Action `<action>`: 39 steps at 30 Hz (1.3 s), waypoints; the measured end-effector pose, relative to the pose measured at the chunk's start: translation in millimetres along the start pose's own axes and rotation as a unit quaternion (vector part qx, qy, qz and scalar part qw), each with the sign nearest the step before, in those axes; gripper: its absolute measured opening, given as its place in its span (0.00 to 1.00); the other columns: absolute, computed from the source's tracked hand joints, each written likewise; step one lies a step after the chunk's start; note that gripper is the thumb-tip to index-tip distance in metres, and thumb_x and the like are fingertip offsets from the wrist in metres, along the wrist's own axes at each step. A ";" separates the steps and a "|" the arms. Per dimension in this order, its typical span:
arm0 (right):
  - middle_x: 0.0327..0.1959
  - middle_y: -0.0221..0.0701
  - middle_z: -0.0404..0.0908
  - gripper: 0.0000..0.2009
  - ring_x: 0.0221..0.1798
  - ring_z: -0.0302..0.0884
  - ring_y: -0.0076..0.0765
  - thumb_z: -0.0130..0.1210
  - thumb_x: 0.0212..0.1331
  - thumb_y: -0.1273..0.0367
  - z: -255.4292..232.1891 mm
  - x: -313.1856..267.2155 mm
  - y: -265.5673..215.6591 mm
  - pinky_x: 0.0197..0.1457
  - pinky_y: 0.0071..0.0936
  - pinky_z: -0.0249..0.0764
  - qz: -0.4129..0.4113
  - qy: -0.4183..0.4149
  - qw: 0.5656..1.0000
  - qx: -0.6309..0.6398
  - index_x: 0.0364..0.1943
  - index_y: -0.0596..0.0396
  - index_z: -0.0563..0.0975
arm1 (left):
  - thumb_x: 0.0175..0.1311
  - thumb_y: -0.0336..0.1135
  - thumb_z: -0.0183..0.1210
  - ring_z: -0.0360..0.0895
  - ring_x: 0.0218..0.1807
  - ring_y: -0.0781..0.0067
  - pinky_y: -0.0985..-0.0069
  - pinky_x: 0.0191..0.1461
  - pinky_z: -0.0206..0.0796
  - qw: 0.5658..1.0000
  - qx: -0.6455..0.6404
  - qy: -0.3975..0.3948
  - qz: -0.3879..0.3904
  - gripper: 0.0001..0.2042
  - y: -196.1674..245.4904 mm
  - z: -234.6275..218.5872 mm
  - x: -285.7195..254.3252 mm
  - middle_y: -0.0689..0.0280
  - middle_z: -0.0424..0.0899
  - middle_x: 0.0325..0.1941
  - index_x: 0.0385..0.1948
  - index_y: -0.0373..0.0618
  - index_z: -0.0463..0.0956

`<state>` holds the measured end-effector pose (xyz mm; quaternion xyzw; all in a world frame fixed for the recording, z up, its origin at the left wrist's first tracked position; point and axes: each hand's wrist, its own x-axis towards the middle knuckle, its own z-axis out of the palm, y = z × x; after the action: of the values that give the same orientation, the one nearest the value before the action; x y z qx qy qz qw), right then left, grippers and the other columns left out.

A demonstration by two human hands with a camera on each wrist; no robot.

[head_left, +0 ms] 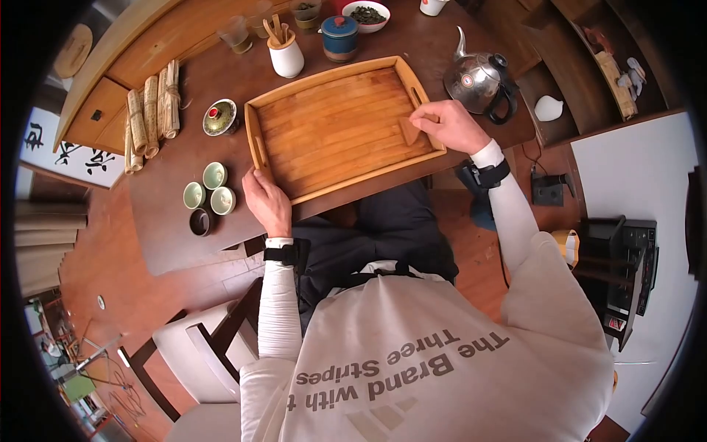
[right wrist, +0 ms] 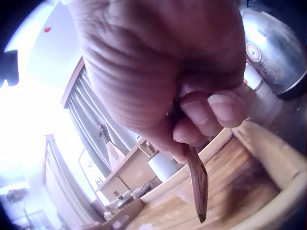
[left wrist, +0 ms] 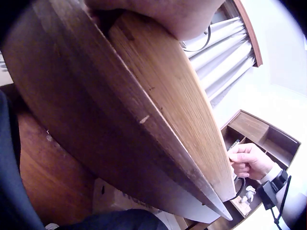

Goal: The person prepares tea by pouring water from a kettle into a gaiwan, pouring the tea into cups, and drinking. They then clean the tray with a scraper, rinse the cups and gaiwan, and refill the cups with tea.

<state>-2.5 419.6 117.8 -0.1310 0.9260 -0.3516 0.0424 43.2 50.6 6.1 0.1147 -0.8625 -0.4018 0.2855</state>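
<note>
A wooden tray (head_left: 331, 121) with raised rims lies on the dark table. My left hand (head_left: 266, 202) holds its near left corner, fingers at the side wall; in the left wrist view the hand (left wrist: 158, 14) shows at the top, against the tray's outer wall (left wrist: 168, 91). At the tray's right end, my right hand (head_left: 451, 125) pinches a small flat wooden spatula (head_left: 409, 131). The right wrist view has the spatula's thin blade (right wrist: 197, 184) pointing down over the tray floor, its upper end hidden in the curled fingers (right wrist: 201, 115).
A steel kettle (head_left: 475, 81) stands right of the tray. On the left are a lidded bowl (head_left: 220, 118), several small cups (head_left: 214, 175) and bamboo rolls (head_left: 151, 110). Behind stand a white tool holder (head_left: 286, 59), a blue jar (head_left: 339, 40) and a bowl of leaves (head_left: 366, 15).
</note>
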 end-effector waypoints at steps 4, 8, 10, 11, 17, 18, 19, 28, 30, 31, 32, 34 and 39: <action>0.38 0.41 0.89 0.10 0.40 0.88 0.43 0.63 0.65 0.65 37.3 13.8 -27.1 0.46 0.32 0.79 -0.082 -0.026 0.995 0.048 0.43 0.57 0.87 | 0.80 0.33 0.47 0.77 0.46 0.35 0.53 0.50 0.69 1.000 0.001 0.010 0.016 0.13 -3.4 2.5 0.3 0.43 0.80 0.44 0.48 0.31 0.77; 0.38 0.41 0.90 0.11 0.41 0.88 0.44 0.63 0.66 0.64 52.6 18.8 -22.0 0.49 0.33 0.80 -0.099 -0.073 0.992 0.031 0.43 0.58 0.87 | 0.80 0.34 0.47 0.77 0.47 0.35 0.53 0.50 0.69 1.000 0.011 -0.002 0.000 0.14 0.0 0.9 1.5 0.43 0.80 0.44 0.48 0.31 0.77; 0.37 0.41 0.90 0.11 0.42 0.89 0.41 0.63 0.65 0.65 38.6 14.9 -7.5 0.49 0.32 0.80 -0.089 -0.081 0.992 0.027 0.43 0.58 0.87 | 0.80 0.34 0.47 0.77 0.47 0.35 0.53 0.51 0.69 1.000 0.011 -0.002 0.002 0.14 0.1 0.3 0.5 0.43 0.80 0.44 0.48 0.31 0.77; 0.37 0.40 0.90 0.10 0.41 0.89 0.39 0.63 0.65 0.66 25.3 11.0 -1.4 0.48 0.31 0.80 -0.081 -0.078 0.994 0.007 0.43 0.58 0.86 | 0.80 0.34 0.47 0.77 0.47 0.35 0.53 0.51 0.69 1.000 0.010 0.001 -0.003 0.14 -0.9 0.7 0.2 0.43 0.80 0.44 0.48 0.31 0.77; 0.39 0.40 0.90 0.11 0.41 0.88 0.39 0.63 0.65 0.68 -37.4 -7.4 13.0 0.48 0.31 0.79 -0.007 -0.107 0.994 -0.035 0.45 0.61 0.85 | 0.79 0.35 0.50 0.77 0.48 0.38 0.54 0.51 0.69 1.000 0.004 0.008 -0.005 0.13 5.8 -0.5 1.6 0.45 0.80 0.44 0.47 0.33 0.77; 0.40 0.40 0.90 0.10 0.41 0.88 0.41 0.63 0.66 0.68 -43.9 -11.1 9.0 0.48 0.31 0.79 -0.019 -0.100 0.993 -0.062 0.45 0.61 0.85 | 0.78 0.35 0.51 0.77 0.47 0.39 0.54 0.51 0.69 0.999 0.017 -0.020 -0.020 0.13 10.7 -3.3 2.2 0.46 0.80 0.44 0.47 0.33 0.77; 0.40 0.40 0.90 0.10 0.41 0.88 0.42 0.63 0.66 0.69 -47.7 -14.8 2.2 0.49 0.32 0.79 -0.031 -0.092 0.991 -0.089 0.46 0.61 0.85 | 0.76 0.36 0.53 0.77 0.46 0.40 0.55 0.51 0.69 0.998 0.031 -0.049 -0.034 0.12 14.3 -5.7 2.2 0.47 0.79 0.43 0.48 0.34 0.77; 0.34 0.42 0.88 0.10 0.42 0.86 0.54 0.65 0.56 0.66 -29.2 36.2 -6.7 0.48 0.45 0.79 -0.060 -0.218 0.946 -0.232 0.39 0.55 0.87 | 0.72 0.32 0.57 0.76 0.45 0.42 0.55 0.49 0.69 1.000 0.014 -0.025 -0.008 0.09 2.3 1.1 -0.1 0.49 0.78 0.42 0.46 0.36 0.76; 0.34 0.42 0.88 0.09 0.41 0.86 0.54 0.65 0.56 0.66 -30.0 55.3 -16.0 0.47 0.46 0.79 -0.072 -0.229 0.939 -0.245 0.39 0.52 0.87 | 0.72 0.32 0.57 0.76 0.45 0.42 0.55 0.49 0.69 0.999 0.016 -0.025 -0.016 0.09 6.3 -0.3 0.1 0.50 0.78 0.42 0.46 0.36 0.76; 0.34 0.42 0.88 0.09 0.41 0.86 0.54 0.65 0.56 0.66 -30.6 68.1 -16.8 0.47 0.46 0.80 -0.080 -0.231 0.938 -0.246 0.39 0.52 0.87 | 0.72 0.32 0.57 0.76 0.45 0.42 0.55 0.49 0.69 0.999 0.017 -0.027 -0.022 0.09 7.9 -0.6 0.5 0.50 0.78 0.42 0.46 0.36 0.76; 0.35 0.40 0.88 0.09 0.43 0.86 0.52 0.64 0.55 0.66 -30.4 82.0 -16.9 0.50 0.46 0.80 -0.073 -0.220 0.938 -0.257 0.39 0.50 0.87 | 0.72 0.32 0.57 0.76 0.45 0.42 0.55 0.49 0.69 0.999 0.017 -0.025 -0.023 0.09 7.9 -0.7 0.4 0.50 0.78 0.42 0.46 0.36 0.76; 0.37 0.40 0.89 0.10 0.46 0.86 0.52 0.62 0.56 0.66 -28.4 111.8 -10.1 0.53 0.45 0.81 -0.055 -0.171 0.945 -0.275 0.40 0.49 0.88 | 0.72 0.31 0.57 0.76 0.45 0.42 0.55 0.49 0.69 0.999 0.011 -0.028 -0.019 0.09 7.4 -0.8 0.5 0.49 0.78 0.42 0.46 0.36 0.76; 0.36 0.45 0.87 0.08 0.44 0.85 0.58 0.60 0.64 0.66 -12.7 138.9 14.9 0.48 0.52 0.80 -0.147 -0.049 0.917 -0.368 0.40 0.51 0.86 | 0.72 0.32 0.57 0.77 0.47 0.40 0.53 0.50 0.69 0.999 0.028 -0.032 -0.022 0.09 5.9 -0.8 1.8 0.48 0.79 0.43 0.47 0.36 0.76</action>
<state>-141.4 400.6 119.3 -0.2889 0.9570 0.0186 -0.0153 42.4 53.1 11.8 0.1284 -0.8794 -0.3873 0.2454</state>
